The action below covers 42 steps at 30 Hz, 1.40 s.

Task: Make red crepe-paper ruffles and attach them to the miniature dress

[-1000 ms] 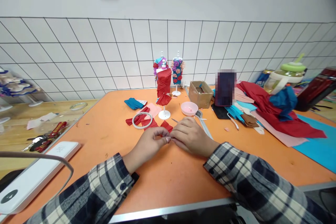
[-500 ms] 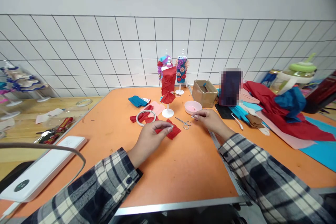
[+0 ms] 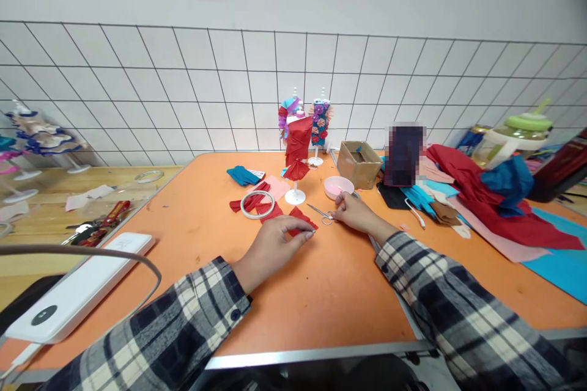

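My left hand (image 3: 276,244) rests on the orange table (image 3: 192,238) with its fingertips pinched on a piece of red paper (image 3: 300,220). My right hand (image 3: 355,214) lies beside it to the right, fingers curled and touching the handles of small scissors (image 3: 321,213). Just beyond stand a small mannequin in a red paper dress (image 3: 297,149), a roll of tape (image 3: 257,204) over red paper strips and a pink dish (image 3: 338,187).
A cardboard box (image 3: 359,164), a dark phone (image 3: 403,154) and heaps of red, blue and pink paper (image 3: 486,201) fill the right side. A white device (image 3: 77,293) with a cable lies at the left. Other dressed mannequins (image 3: 320,125) stand by the wire grid.
My hands parted: the right one went toward the pink dish, then came back down onto the scissors. The left hand stayed pinching the red paper. The view shifted slightly.
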Motion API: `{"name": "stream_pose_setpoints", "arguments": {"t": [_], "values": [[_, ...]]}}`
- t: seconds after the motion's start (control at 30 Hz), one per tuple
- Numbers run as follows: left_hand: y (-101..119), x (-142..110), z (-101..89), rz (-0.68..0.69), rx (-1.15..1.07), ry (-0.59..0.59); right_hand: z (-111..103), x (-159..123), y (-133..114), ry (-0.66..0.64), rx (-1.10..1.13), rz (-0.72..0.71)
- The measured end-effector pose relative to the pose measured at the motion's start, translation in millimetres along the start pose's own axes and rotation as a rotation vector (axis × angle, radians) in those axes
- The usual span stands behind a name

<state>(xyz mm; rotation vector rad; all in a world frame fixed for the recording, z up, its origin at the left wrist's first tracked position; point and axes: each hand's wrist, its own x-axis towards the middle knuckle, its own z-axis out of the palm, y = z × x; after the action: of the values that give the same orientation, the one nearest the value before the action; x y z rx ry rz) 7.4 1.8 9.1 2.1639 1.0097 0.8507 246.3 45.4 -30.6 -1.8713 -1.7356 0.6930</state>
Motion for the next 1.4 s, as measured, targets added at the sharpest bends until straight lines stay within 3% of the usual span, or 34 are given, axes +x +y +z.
{"name": "stream_pose_setpoints", "arguments": {"t": [0.23,0.33,0.47,0.53,0.6,0.67,0.73,0.83,1.0,1.17,1.27,1.4], "values": [[-3.2,-1.8,2.1,0.050,0.034,0.001,2.1,2.0,-2.7,0.111,-0.179,0.013],[-1.6,-1.3,1.4,-0.001,-0.017,-0.014,-0.8,-1.5,-4.4,0.115,-0.190,0.012],[-5.2,1.3,0.5,-0.187,-0.286,-0.033,-8.0,-10.3,-6.0,0.136,-0.160,-0.007],[-10.4,2.5,0.4,-0.268,-0.506,-0.042,-11.4,-18.7,-8.4,0.211,-0.150,-0.051],[-15.1,2.7,0.3,-0.321,-0.770,-0.059,-13.3,-29.8,-14.0,0.368,-0.132,-0.228],[-17.0,2.2,0.0,-0.340,-1.010,-0.080,-13.2,-42.1,-22.6,0.510,-0.109,-0.569],[-15.9,1.6,-0.6,-0.335,-1.170,-0.110,-11.6,-52.7,-31.9,0.533,-0.157,-0.873],[-12.5,1.2,-1.4,-0.335,-1.272,-0.147,-8.7,-61.5,-40.8,0.553,-0.305,-1.054],[-11.8,0.7,-0.5,-0.385,-1.334,-0.152,-7.6,-61.1,-40.4,0.562,-0.415,-1.076],[-15.3,-1.8,1.3,-0.381,-1.326,-0.198,-5.3,-60.6,-42.8,0.486,-0.344,-1.004],[-19.5,-1.8,1.9,-0.358,-1.174,-0.214,-0.7,-59.3,-45.0,0.385,-0.130,-0.890],[-24.4,2.6,-0.5,-0.324,-0.706,-0.150,6.1,-54.0,-44.5,0.191,0.300,-0.650]]}}
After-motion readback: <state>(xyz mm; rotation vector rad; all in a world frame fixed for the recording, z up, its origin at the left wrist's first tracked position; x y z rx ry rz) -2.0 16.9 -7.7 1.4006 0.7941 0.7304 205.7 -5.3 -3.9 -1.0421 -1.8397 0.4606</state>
